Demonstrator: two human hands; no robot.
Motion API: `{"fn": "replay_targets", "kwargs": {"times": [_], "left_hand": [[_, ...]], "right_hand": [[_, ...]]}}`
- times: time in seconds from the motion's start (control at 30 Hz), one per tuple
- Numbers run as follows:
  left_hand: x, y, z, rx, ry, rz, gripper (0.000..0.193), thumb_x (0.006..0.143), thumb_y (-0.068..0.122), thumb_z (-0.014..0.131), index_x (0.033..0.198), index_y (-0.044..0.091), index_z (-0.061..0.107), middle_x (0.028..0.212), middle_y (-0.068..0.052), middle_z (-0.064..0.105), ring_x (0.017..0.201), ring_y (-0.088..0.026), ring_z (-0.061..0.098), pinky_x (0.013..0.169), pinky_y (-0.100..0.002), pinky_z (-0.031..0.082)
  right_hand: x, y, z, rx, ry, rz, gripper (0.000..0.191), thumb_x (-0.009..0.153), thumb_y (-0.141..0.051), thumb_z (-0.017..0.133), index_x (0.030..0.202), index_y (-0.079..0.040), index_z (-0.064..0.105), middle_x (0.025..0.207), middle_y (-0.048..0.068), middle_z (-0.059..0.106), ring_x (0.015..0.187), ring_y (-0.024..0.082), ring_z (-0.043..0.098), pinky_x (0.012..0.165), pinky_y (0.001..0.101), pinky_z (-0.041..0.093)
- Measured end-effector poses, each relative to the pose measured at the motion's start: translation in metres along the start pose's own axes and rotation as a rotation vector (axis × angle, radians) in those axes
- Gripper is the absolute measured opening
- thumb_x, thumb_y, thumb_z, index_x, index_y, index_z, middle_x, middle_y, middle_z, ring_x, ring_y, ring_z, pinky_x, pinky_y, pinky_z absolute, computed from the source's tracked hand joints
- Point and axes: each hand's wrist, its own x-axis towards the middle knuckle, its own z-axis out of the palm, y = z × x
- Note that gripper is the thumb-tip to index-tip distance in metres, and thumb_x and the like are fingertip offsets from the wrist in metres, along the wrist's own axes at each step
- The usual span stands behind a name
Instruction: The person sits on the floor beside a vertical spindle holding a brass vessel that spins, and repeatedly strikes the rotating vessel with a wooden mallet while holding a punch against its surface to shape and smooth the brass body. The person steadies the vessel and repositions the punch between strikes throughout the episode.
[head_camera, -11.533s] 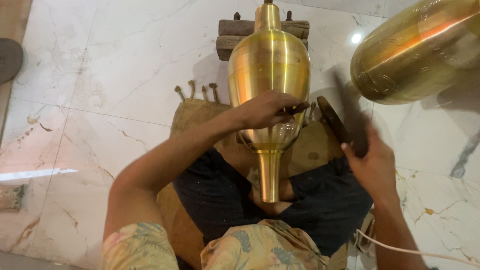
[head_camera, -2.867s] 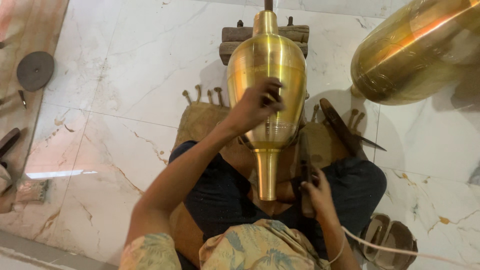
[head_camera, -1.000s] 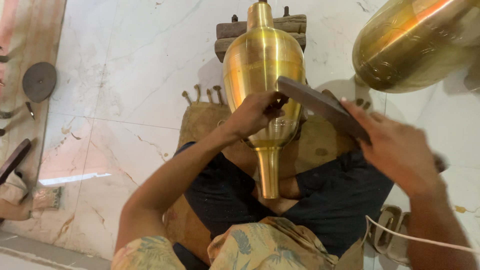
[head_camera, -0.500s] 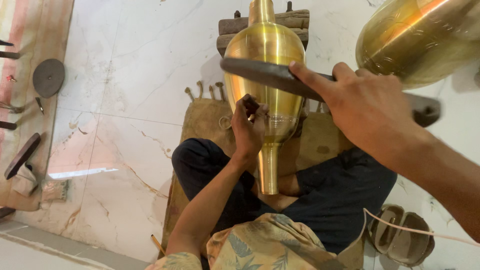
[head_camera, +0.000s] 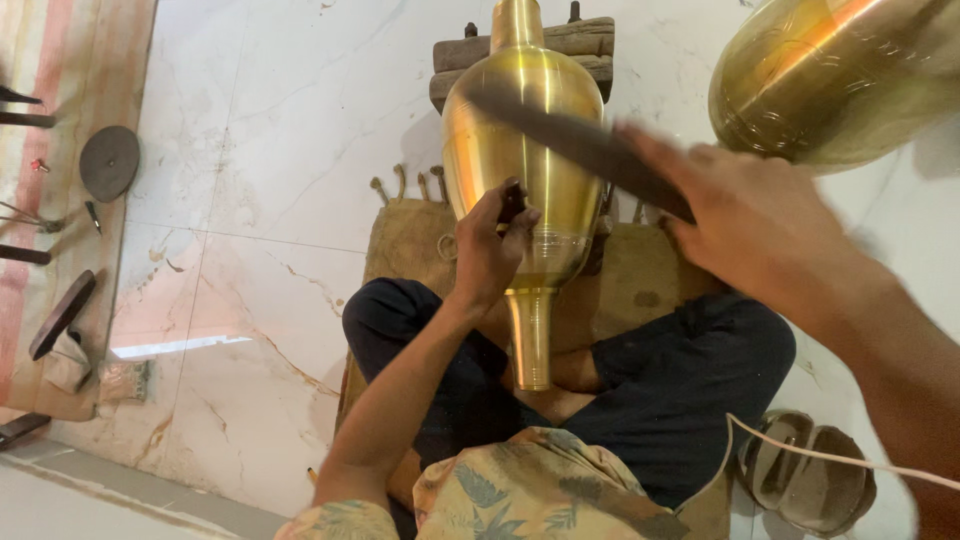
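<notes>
I judge the work mid-course: my left hand (head_camera: 490, 250) pinches a small dark punch (head_camera: 512, 203) against the brass vessel (head_camera: 525, 170) at twelve o'clock, right hand (head_camera: 750, 225) gripping a raised dark bar (head_camera: 580, 140).

- White marble floor (head_camera: 300, 120), brown veins, glossy.
- Burlap mat (head_camera: 410, 240) with fringe at centre; person sits on it.
- Wooden block (head_camera: 590, 40) at 12 o'clock, on floor.
- Striped rug (head_camera: 60, 80) along the 9 o'clock edge; dark round disc (head_camera: 108, 162) and small tools on it.
- Pair of sandals (head_camera: 805, 485) at 5 o'clock.
- Second brass vessel (head_camera: 840, 80) at 1 o'clock; contact with floor not visible.
</notes>
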Motion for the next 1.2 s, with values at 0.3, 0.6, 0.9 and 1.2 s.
{"fn": "replay_targets", "kwargs": {"times": [0.3,0.6,0.9,1.2], "left_hand": [[0.06,0.01,-0.016,0.196,-0.729,0.173,0.033,0.093,0.011,0.076,0.126,0.005,0.071,0.098,-0.012,0.078,0.084,-0.019,0.075,0.077,-0.035,0.061],[0.094,0.009,0.009,0.327,-1.153,0.253,0.036,0.095,0.009,0.066,0.131,0.01,0.068,0.109,-0.008,0.077,0.092,-0.021,0.076,0.084,-0.037,0.063],[0.055,0.001,-0.027,0.124,-0.633,0.061,0.049,0.096,0.016,0.074,0.138,0.007,0.051,0.103,-0.013,0.074,0.091,-0.023,0.077,0.084,-0.038,0.062],[0.053,0.003,-0.022,0.145,-0.626,0.147,0.041,0.098,0.012,0.073,0.135,0.006,0.057,0.103,-0.014,0.073,0.093,-0.026,0.075,0.084,-0.04,0.06]], "right_hand": [[-0.035,-0.025,0.116,0.738,0.461,0.267,0.077,0.094,-0.021,0.075,0.161,-0.024,0.037,0.101,0.015,0.069,0.083,0.036,0.07,0.07,0.0461,0.057],[-0.081,-0.115,0.226,0.919,0.52,0.551,0.086,0.09,-0.017,0.078,0.164,-0.018,0.034,0.109,0.022,0.073,0.086,0.036,0.073,0.07,0.0446,0.057],[-0.047,-0.082,0.196,0.959,0.243,0.43,0.093,0.084,-0.023,0.077,0.164,-0.022,0.029,0.097,0.024,0.073,0.085,0.044,0.073,0.072,0.0519,0.058],[-0.026,-0.011,0.127,0.876,0.49,0.298,0.082,0.086,-0.021,0.082,0.158,-0.01,0.045,0.108,0.025,0.071,0.098,0.044,0.07,0.084,0.0501,0.056]]}}
